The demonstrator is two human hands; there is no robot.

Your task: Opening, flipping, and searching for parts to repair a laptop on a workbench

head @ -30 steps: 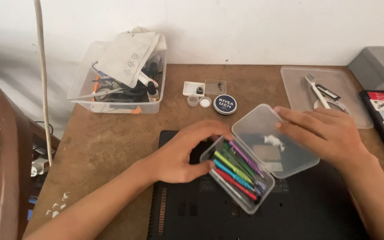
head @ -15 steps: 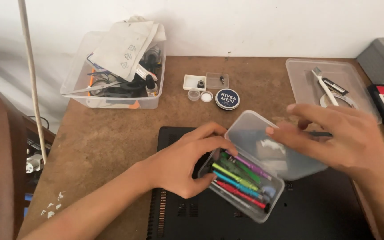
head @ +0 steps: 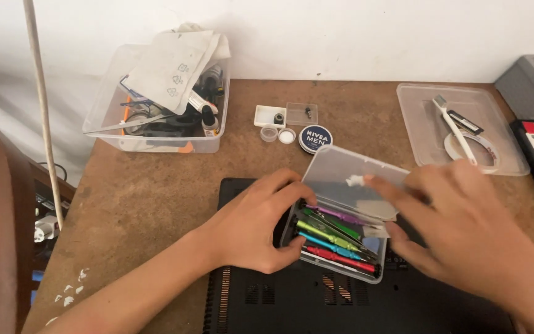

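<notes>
A clear plastic case [head: 332, 267] with several coloured screwdrivers [head: 335, 238] in it rests on the underside of a black laptop [head: 292, 303]. My left hand [head: 251, 226] grips the case's left end. My right hand [head: 458, 222], blurred, has its fingers on the hinged clear lid [head: 353, 179], which is tilted partly down over the case.
A clear bin [head: 156, 145] of tools and paper stands at the back left. A small dark round tin [head: 314, 138], small caps and a tiny clear box [head: 301, 114] lie behind the laptop. A clear tray [head: 421, 142] with tape and a toothbrush sits at right.
My right hand has pushed the lid further down over the screwdrivers. My left hand has stayed on the case's left end.
</notes>
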